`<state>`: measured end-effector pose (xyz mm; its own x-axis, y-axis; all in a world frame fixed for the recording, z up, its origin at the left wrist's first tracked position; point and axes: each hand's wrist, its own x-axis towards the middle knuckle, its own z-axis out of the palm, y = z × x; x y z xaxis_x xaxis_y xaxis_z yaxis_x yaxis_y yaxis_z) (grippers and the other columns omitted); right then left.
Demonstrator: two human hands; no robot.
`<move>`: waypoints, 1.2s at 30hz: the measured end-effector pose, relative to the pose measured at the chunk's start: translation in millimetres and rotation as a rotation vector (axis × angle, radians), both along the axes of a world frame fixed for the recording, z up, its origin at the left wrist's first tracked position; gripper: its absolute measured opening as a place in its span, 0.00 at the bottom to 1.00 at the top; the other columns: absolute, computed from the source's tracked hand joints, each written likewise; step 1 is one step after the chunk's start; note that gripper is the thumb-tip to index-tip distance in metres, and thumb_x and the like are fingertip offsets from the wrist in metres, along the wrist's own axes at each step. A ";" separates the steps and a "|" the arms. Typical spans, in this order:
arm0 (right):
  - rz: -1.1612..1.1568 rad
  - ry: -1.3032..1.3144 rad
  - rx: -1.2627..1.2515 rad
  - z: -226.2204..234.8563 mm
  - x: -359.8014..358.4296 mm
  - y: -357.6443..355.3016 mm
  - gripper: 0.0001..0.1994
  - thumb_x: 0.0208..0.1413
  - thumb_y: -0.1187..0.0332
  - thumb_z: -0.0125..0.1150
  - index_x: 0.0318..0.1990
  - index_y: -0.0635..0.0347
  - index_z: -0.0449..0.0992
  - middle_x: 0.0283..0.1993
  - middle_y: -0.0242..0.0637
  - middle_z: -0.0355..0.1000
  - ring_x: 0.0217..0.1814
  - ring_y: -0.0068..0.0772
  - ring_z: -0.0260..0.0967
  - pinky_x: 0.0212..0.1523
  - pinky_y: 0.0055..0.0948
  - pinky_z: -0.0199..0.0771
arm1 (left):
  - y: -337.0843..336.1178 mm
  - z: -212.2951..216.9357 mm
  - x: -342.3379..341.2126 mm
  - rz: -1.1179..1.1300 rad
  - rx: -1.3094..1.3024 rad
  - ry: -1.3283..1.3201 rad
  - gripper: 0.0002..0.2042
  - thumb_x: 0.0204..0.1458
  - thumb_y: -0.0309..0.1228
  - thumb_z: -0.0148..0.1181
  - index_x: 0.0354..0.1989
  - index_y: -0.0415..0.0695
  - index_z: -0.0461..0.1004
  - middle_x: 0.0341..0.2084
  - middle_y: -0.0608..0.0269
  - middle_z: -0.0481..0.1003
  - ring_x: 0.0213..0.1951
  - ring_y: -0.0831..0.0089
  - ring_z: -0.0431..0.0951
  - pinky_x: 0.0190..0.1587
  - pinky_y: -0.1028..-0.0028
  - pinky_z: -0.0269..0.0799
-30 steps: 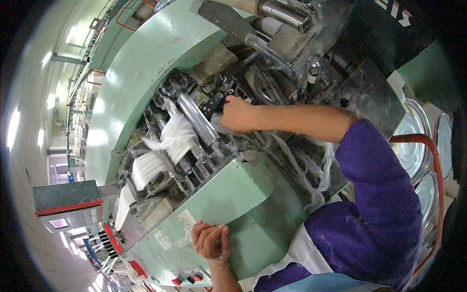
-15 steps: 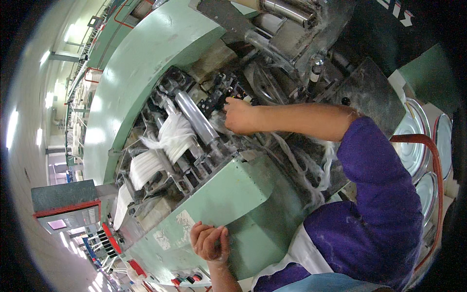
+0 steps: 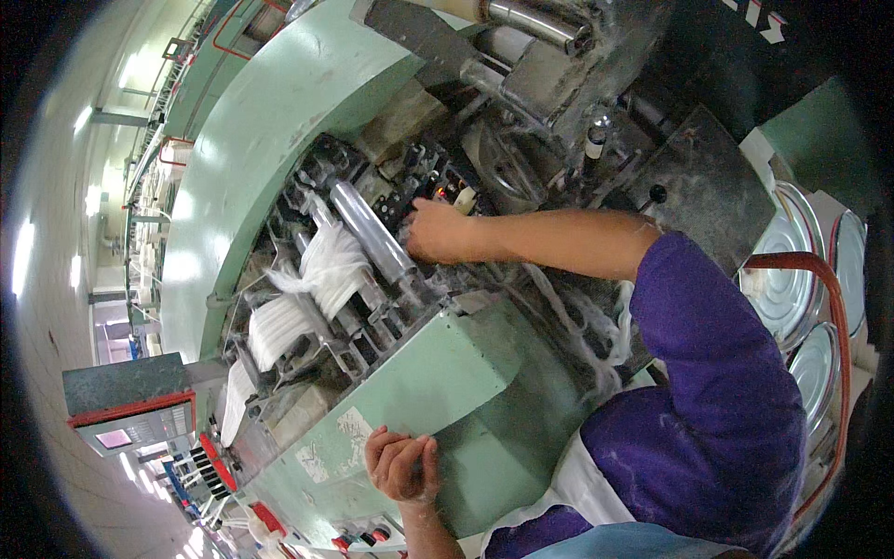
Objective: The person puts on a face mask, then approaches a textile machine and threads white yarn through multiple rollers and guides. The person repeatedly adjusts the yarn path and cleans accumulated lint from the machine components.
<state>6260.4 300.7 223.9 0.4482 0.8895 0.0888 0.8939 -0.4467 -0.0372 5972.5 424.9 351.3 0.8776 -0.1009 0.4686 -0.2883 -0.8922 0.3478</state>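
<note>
Inside the opened green textile machine, my right hand [image 3: 441, 232] reaches in beside a shiny metal roller [image 3: 371, 231]. Its fingers are curled down among dark parts, and whatever they grip is hidden. A small lit orange-red lamp [image 3: 440, 192] and a pale cylindrical part [image 3: 465, 198] sit just beyond that hand. Left of the roller, a wide band of white fibre [image 3: 333, 265] lies bunched over the bars. My left hand [image 3: 402, 465] is loosely closed in front of the green front panel [image 3: 447, 373], with nothing seen in it.
Loose fibre strands [image 3: 596, 340] hang below my right forearm. A curved green cover [image 3: 279, 84] rises at the far left. To the right stand round metal can lids [image 3: 778, 270] and a bent red-brown pipe [image 3: 829, 279]. A control box [image 3: 135, 410] is at the left.
My right hand has shifted slightly left, closer to the metal roller, uncovering the lit lamp and pale part. My left hand stays where it was.
</note>
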 end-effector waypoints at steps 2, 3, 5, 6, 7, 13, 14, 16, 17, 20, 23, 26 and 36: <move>0.005 -0.033 -0.034 -3.4 1.9 3.4 0.08 0.47 0.63 0.54 0.32 0.50 0.78 0.33 0.33 0.76 0.40 0.33 0.72 0.42 0.40 0.61 | 0.0 -0.3 0.8 -0.005 0.004 0.004 0.05 0.39 0.26 0.66 0.23 0.46 0.75 0.17 0.64 0.73 0.27 0.65 0.73 0.45 0.60 0.68; 0.002 -0.057 -0.099 -4.8 2.8 5.2 0.10 0.49 0.62 0.54 0.36 0.50 0.78 0.36 0.33 0.77 0.42 0.34 0.72 0.41 0.42 0.62 | 0.1 -0.3 0.7 -0.012 0.003 -0.003 0.05 0.39 0.26 0.66 0.23 0.45 0.75 0.17 0.64 0.73 0.27 0.65 0.73 0.45 0.60 0.68; 0.056 -0.101 -0.260 -7.4 5.0 8.4 0.11 0.49 0.62 0.54 0.38 0.49 0.79 0.40 0.32 0.76 0.44 0.35 0.72 0.40 0.43 0.63 | 0.3 0.0 0.0 -0.007 0.008 0.000 0.05 0.39 0.26 0.66 0.23 0.45 0.75 0.17 0.64 0.73 0.27 0.65 0.73 0.46 0.59 0.68; 0.094 -0.143 -0.304 -8.1 5.6 9.8 0.12 0.49 0.62 0.54 0.39 0.49 0.79 0.42 0.31 0.76 0.45 0.36 0.71 0.40 0.43 0.63 | 0.6 0.0 -0.8 -0.007 0.015 0.001 0.05 0.39 0.26 0.66 0.23 0.45 0.75 0.17 0.64 0.73 0.27 0.65 0.73 0.46 0.59 0.68; 0.110 -0.228 -0.345 -8.6 6.1 10.5 0.10 0.49 0.62 0.54 0.37 0.49 0.79 0.38 0.31 0.76 0.43 0.35 0.72 0.40 0.42 0.62 | 0.7 0.0 -1.4 -0.006 0.018 -0.001 0.05 0.39 0.26 0.66 0.24 0.45 0.75 0.17 0.64 0.73 0.27 0.65 0.73 0.46 0.59 0.67; 0.112 -0.168 -0.446 14.1 2.6 2.8 0.07 0.48 0.63 0.56 0.29 0.50 0.80 0.31 0.28 0.76 0.41 0.30 0.70 0.38 0.38 0.60 | 2.0 0.8 -4.3 0.022 0.039 -0.010 0.05 0.40 0.26 0.64 0.22 0.44 0.73 0.17 0.64 0.73 0.26 0.63 0.72 0.44 0.58 0.68; 0.115 -0.112 -0.406 22.5 3.1 -0.8 0.07 0.47 0.63 0.57 0.28 0.50 0.80 0.30 0.27 0.76 0.41 0.30 0.70 0.37 0.38 0.59 | 2.4 1.3 -3.9 0.024 0.040 -0.010 0.05 0.41 0.26 0.63 0.21 0.44 0.72 0.17 0.63 0.72 0.26 0.63 0.72 0.43 0.57 0.68; 0.109 -0.088 -0.288 37.3 0.7 -13.0 0.06 0.44 0.63 0.58 0.26 0.50 0.79 0.29 0.27 0.76 0.40 0.30 0.69 0.37 0.37 0.60 | 2.8 1.1 -3.7 0.024 0.040 -0.010 0.05 0.41 0.26 0.63 0.21 0.44 0.72 0.17 0.63 0.72 0.26 0.63 0.72 0.43 0.57 0.68; 0.098 -0.119 -0.207 42.4 -1.9 -23.2 0.05 0.42 0.64 0.59 0.25 0.50 0.79 0.28 0.27 0.75 0.39 0.30 0.69 0.38 0.36 0.60 | 3.0 0.8 -3.6 0.025 0.042 -0.003 0.05 0.41 0.27 0.63 0.21 0.44 0.72 0.17 0.63 0.72 0.26 0.63 0.72 0.43 0.57 0.68; 0.054 -0.201 0.020 54.2 0.5 -45.7 0.04 0.39 0.64 0.60 0.22 0.49 0.79 0.27 0.27 0.75 0.38 0.31 0.68 0.38 0.33 0.62 | 4.4 -0.1 -3.4 0.030 0.000 0.005 0.05 0.39 0.26 0.65 0.23 0.46 0.75 0.17 0.65 0.73 0.28 0.65 0.73 0.45 0.59 0.68; -0.048 -0.207 0.176 55.7 7.5 -53.1 0.03 0.37 0.65 0.60 0.20 0.49 0.78 0.26 0.28 0.75 0.38 0.31 0.68 0.38 0.31 0.64 | 5.8 -0.5 -3.2 0.020 0.024 0.017 0.05 0.39 0.26 0.65 0.23 0.46 0.74 0.18 0.65 0.73 0.27 0.65 0.73 0.46 0.59 0.68; -0.077 -0.193 0.207 50.1 16.3 -43.5 0.07 0.42 0.64 0.57 0.22 0.53 0.79 0.26 0.34 0.76 0.36 0.36 0.73 0.33 0.36 0.67 | 5.0 -0.4 -1.8 0.014 0.023 0.006 0.05 0.39 0.26 0.65 0.23 0.46 0.74 0.18 0.65 0.73 0.27 0.65 0.73 0.46 0.58 0.68; -0.011 -0.160 0.133 14.8 42.7 10.0 0.06 0.40 0.66 0.58 0.24 0.54 0.79 0.28 0.37 0.76 0.35 0.38 0.75 0.33 0.39 0.69 | 1.6 1.6 -0.6 0.023 0.040 -0.004 0.06 0.44 0.28 0.63 0.21 0.44 0.72 0.17 0.65 0.72 0.25 0.64 0.72 0.44 0.56 0.68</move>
